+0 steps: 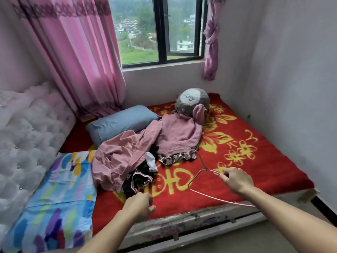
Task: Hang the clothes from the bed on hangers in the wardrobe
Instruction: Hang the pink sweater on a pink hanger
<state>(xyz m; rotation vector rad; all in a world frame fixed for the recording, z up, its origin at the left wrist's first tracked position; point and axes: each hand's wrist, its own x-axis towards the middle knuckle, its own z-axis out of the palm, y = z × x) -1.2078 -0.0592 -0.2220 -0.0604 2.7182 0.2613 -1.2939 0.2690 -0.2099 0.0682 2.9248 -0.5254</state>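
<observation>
A heap of clothes lies on the red blanket (255,161) of the bed: a crumpled pink garment (116,156), a pink top with a patterned hem (178,136) and a black garment with pink trim (138,179). My right hand (235,179) grips a thin pink wire hanger (198,172) by one shoulder, its hook pointing toward the pink top. My left hand (138,203) hovers over the blanket at the near edge of the black garment, fingers curled; what it holds, if anything, is hidden. The wardrobe is out of view.
A grey-blue pillow (120,123) and a grey plush toy (193,101) lie behind the clothes. A colourful quilt (54,198) and a tufted white headboard (23,136) are at the left. Pink curtains (76,52) flank the window; a white wall (291,88) bounds the bed's right side.
</observation>
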